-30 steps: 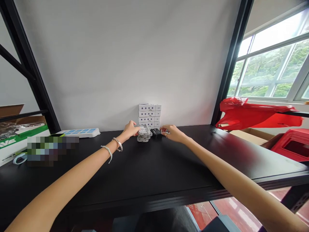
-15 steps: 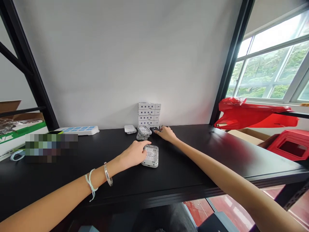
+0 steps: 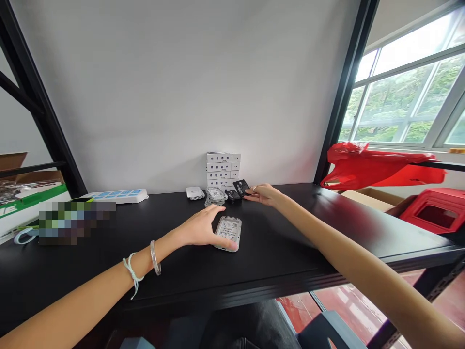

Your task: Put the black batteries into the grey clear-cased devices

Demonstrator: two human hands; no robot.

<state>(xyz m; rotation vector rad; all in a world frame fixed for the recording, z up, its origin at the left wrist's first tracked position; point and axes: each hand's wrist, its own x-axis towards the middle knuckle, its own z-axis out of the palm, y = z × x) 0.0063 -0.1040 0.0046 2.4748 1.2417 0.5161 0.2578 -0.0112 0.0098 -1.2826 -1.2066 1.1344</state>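
**On the black tabletop (image 3: 276, 252), two hands at two devices**

The left hand (image 3: 199, 230) spreads wide, its thumb (image 3: 228, 246) touching the near edge of a white-rimmed device (image 3: 228, 232) lying label-up. The right hand (image 3: 264, 194) reaches farther along, its fingertips (image 3: 250, 191) at a tilted black card (image 3: 241, 188); whether they grip it cannot be told. Just beside lie a flat black piece (image 3: 231, 195) and a small stack of grey devices (image 3: 216, 195), before a column of white boxes (image 3: 222, 169).

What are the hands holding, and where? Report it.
The right hand pinches a black flat card by its near end. The left hand presses the near edge of a grey flat device lying on the table.
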